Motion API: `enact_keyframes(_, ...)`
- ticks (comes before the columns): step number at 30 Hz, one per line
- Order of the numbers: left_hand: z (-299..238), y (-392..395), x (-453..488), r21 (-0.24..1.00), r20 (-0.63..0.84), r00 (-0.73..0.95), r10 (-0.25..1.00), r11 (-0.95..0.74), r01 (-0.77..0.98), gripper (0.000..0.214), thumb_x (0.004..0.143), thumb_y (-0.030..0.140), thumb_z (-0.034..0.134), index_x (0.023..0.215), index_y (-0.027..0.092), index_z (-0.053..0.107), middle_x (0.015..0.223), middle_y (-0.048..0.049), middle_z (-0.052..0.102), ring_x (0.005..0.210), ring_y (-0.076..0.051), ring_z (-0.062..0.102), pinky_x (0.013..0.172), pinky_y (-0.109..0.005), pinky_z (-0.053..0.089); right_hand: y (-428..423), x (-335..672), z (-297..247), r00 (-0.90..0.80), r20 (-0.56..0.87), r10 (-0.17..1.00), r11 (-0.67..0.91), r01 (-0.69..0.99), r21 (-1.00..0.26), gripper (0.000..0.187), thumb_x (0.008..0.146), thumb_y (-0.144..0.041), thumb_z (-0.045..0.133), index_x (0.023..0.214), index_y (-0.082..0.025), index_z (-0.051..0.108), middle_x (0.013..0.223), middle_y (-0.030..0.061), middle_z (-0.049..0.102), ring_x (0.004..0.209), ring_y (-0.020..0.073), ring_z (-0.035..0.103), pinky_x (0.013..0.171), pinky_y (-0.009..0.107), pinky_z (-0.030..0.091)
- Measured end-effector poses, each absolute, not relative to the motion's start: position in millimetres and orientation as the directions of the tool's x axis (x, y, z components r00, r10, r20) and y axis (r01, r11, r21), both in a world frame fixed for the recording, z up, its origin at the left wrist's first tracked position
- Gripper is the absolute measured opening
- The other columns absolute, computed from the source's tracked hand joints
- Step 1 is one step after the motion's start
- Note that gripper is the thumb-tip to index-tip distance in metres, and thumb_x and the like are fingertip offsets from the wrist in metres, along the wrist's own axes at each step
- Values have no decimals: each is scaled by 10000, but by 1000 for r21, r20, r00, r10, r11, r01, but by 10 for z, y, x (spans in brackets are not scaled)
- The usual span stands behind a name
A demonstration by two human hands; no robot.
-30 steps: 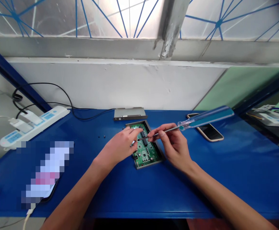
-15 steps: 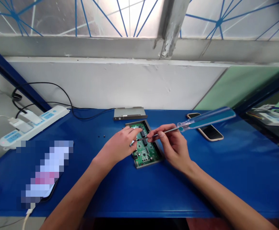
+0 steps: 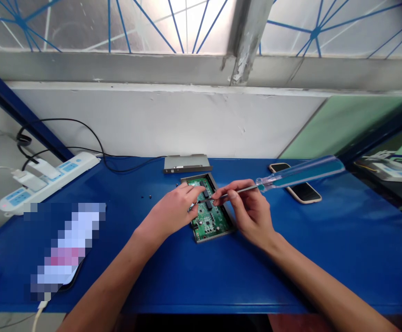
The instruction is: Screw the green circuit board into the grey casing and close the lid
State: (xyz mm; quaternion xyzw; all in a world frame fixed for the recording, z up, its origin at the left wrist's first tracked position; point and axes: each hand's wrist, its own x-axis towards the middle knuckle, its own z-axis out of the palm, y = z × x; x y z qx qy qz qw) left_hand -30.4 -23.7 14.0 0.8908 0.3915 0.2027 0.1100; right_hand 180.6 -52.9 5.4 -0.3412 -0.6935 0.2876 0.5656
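My right hand (image 3: pixel 252 210) is closed round the shaft of a screwdriver (image 3: pixel 303 174) with a clear and blue handle. The tool lies nearly level, its tip pointing left towards the fingers of my left hand (image 3: pixel 176 205). Those fingers are bent together at the tip, and whatever they pinch is too small to name. Both hands are over a green circuit board (image 3: pixel 208 225) set in a shallow metal case (image 3: pixel 214 238). My left hand covers part of the board's left side.
Behind the case lies a grey metal cover (image 3: pixel 187 163). Small screws (image 3: pixel 150 197) lie to the left. A phone (image 3: pixel 303 191) rests at right, and another phone (image 3: pixel 71 249), its screen blurred out, at left. A power strip (image 3: pixel 54 177) with plugs and cables stands at the back left.
The screwdriver has shifted slightly to the right at its handle, with its tip still by my left fingers. Otherwise both hands stay nearly where they were.
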Motion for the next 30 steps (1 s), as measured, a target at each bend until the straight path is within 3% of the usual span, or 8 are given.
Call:
enact_keyframes(9,157,-245,-290,361,260,612,747,-663,656,464,871,42,608,1331,97,592,1154,-143,718,1133,-287,668,982,-460,573,-530,1795,72,-150,565,811,585,176,-792,138,1050,-196,507,1001,-229,633,942,20,720,754,127,727,711,293,605)
enact_keyframes(19,108,-225,-317,376,414,611,675,-738,560,393,906,59,616,1295,114,599,1096,-112,731,1060,-249,683,924,-410,584,-494,1816,78,-75,544,836,549,76,-832,87,1041,-231,541,1048,-228,628,928,18,754,728,143,743,713,317,621)
enact_keyframes(27,78,-215,-293,524,438,534,723,-688,502,401,904,85,644,1292,174,595,1015,-55,730,924,-198,693,862,-378,585,-375,1803,420,-210,513,832,555,297,-777,227,1045,-306,525,898,-181,645,853,40,732,696,131,723,668,279,588)
enact_keyframes(30,70,-190,-315,570,423,478,770,-636,520,474,899,174,701,1351,194,560,1111,-70,709,968,-203,670,875,-390,574,-162,1766,610,-224,523,822,568,382,-729,268,1037,-366,531,862,-187,626,754,28,722,647,135,704,644,286,564)
